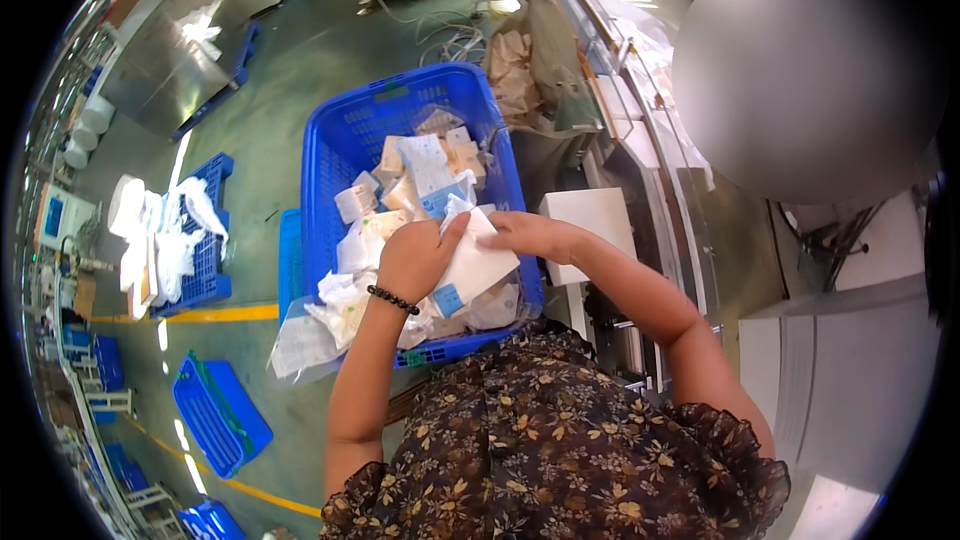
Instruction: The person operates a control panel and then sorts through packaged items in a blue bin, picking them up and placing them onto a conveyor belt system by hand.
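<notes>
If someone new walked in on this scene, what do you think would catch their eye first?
Probably the large blue basket near the middle, heaped with white and cream packets. Over its near part, the left hand holds a white packet that the right hand touches. Next might come the dark floral garment at the bottom and the brightly lit white bundles by a blue pallet at left.

head: left fisheye | worn on head | faces down | near left hand (415,255) and right hand (532,236) | floor (290,60) farther off
</notes>
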Demonstrator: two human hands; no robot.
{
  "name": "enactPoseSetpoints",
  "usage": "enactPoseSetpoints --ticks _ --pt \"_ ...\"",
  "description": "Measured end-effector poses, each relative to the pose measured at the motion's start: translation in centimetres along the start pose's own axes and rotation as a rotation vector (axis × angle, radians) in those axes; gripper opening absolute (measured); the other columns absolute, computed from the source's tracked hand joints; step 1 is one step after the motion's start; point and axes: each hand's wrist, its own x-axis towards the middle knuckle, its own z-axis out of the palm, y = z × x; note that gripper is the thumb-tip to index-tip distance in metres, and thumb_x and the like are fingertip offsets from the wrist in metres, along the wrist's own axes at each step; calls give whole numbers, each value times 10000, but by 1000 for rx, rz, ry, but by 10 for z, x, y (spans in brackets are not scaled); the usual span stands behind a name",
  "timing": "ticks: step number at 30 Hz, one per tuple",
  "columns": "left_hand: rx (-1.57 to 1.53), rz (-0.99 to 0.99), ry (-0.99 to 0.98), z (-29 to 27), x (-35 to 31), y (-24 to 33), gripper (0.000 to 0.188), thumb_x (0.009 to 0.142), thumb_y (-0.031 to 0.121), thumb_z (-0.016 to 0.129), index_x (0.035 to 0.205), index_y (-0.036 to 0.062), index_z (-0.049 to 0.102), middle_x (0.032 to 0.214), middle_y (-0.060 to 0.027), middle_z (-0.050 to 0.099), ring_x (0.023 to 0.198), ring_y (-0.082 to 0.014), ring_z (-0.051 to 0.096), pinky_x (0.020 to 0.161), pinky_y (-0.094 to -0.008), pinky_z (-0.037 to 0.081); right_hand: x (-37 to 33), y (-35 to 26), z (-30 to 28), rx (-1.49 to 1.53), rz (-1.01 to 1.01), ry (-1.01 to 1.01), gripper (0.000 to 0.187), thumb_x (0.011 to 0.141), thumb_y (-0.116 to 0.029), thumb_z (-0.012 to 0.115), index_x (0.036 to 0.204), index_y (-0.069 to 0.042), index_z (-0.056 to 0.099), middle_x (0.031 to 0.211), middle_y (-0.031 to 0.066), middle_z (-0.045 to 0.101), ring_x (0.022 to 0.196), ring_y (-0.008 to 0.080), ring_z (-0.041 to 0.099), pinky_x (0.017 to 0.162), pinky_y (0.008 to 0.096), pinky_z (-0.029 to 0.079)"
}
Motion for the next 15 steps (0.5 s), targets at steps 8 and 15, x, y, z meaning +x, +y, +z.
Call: enactPoseSetpoints --ticks 8,15 --pt "-267 -71 699 115 66 -85 397 968 271 480 1263 5 495 1206 -220 567 1064 -356 555 887 -415 456 -33 -42 -153 320 -304 579 397 824 -143 696 1181 -11 586 1060 61 652 966 151 616 873 297 484" --pt "172 54 -626 144 20 -58 510 855 422 614 1322 241 521 1307 -130 546 1270 -389 426 1046 -578 299 95 5 -486 775 -549 827 392 943 -359 585 1157 -30 564 894 153 665 783 221 621 805 334 533"
